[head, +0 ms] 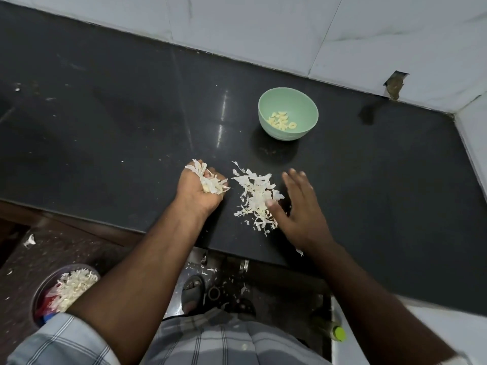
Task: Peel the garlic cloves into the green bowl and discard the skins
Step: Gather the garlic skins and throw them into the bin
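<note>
Dark stone counter [131, 127] against pale wall tiles, seen from my head camera. My left hand [200, 189] is closed, fingers curled round a bunch of garlic skins [210, 183]. My right hand [300, 206] lies flat with fingers straight and slightly spread, its thumb touching the loose skin pile [254, 197] between the hands. Beyond them, the green bowl [288, 113] holds the peeled garlic cloves [282, 120]. On the floor at lower left, a bin [66, 288] contains more skins.

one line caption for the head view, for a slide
Left hand grips a fistful of garlic skins while the open right hand gathers the skin pile; peeled cloves sit in the green bowl.
</note>
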